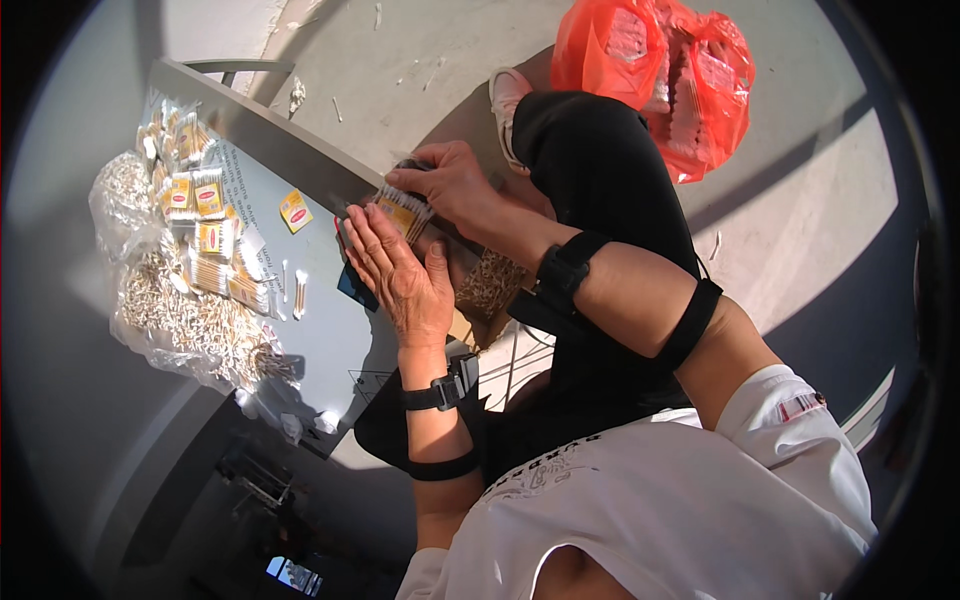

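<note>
A clear packet of cotton swabs (403, 212) with a yellow label is at the edge of the grey table, between my two hands. The thumb and curled fingers of my right hand (458, 190) pinch the top end of the packet. My left hand (403, 280) lies flat against its near side, fingers stretched out and thumb apart. Part of the packet is hidden behind the left fingers. On the table to the left, a yellow label card (296, 211) lies by itself, and a few single cotton swabs (300, 294) rest nearer to me.
Several filled swab packets (210, 195) lie at the left, beside a clear bag of loose swabs (185, 310). Below my hands stands a container of swabs (492, 283). A red plastic bag (735, 95) with pink packs sits on the floor. The table's raised edge (270, 130) runs diagonally.
</note>
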A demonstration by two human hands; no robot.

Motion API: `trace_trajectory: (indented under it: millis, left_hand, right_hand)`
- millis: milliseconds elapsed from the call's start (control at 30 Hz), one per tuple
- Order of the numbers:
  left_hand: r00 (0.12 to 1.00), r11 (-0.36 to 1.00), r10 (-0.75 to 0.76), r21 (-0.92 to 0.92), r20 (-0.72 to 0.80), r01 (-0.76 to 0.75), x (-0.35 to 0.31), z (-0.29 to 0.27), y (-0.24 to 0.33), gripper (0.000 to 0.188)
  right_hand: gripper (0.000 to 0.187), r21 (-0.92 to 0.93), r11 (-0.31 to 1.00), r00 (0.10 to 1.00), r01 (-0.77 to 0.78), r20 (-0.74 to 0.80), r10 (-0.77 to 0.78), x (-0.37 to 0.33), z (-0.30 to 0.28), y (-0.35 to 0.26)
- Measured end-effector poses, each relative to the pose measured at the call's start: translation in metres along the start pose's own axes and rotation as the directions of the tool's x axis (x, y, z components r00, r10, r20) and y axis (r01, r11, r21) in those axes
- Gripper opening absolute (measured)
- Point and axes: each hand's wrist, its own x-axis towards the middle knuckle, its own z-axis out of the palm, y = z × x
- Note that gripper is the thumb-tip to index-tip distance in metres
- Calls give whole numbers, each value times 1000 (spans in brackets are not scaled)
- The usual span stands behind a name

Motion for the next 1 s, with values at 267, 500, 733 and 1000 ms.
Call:
trace_trajectory:
  millis: [267, 500, 733, 1000]
  left_hand:
    - [981, 981, -125, -166, -149, 99, -6, 5, -4, 85]
    - [966, 968, -242, -92, -88, 234, -11, 4, -7, 83]
    - [986, 982, -150, -128, -71, 140, -16, -4, -9, 94]
    - [966, 965, -256, 70, 18, 255, -22, -4, -8, 94]
  right_hand:
    - [19, -136, 983, 993, -122, -19, 120, -2, -10, -17]
    - [39, -609, 775, 962, 166, -72, -263, -9, -3, -19]
    - [49, -621, -182, 563, 762, 775, -288, -9, -9, -77]
    - [53, -500, -235, 532, 833, 842, 92, -1, 9, -79]
